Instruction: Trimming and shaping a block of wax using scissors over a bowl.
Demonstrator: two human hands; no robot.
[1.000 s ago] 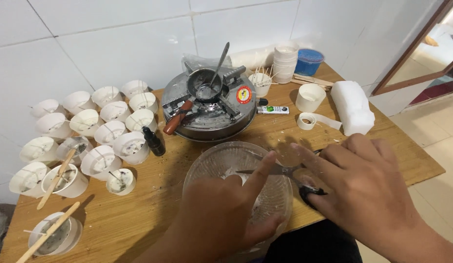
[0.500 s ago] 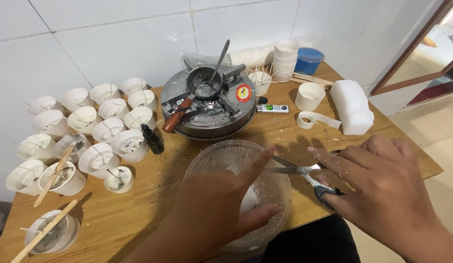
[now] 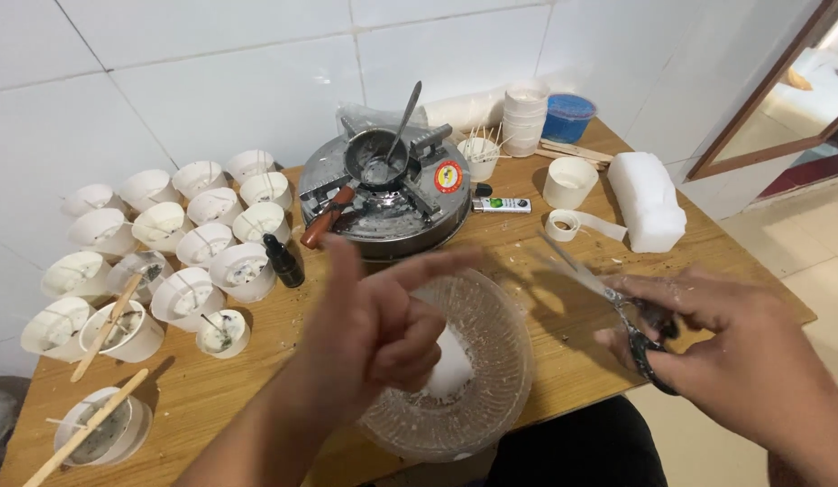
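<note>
Right hand (image 3: 743, 361) grip clamped on scissors (image 3: 608, 302); left hand (image 3: 378, 329) loosely curled above glass bowl (image 3: 491, 361).

1 head camera is looking steeply down, close above a wooden table (image 3: 563, 352) against a tiled wall (image 3: 256, 81).
</note>
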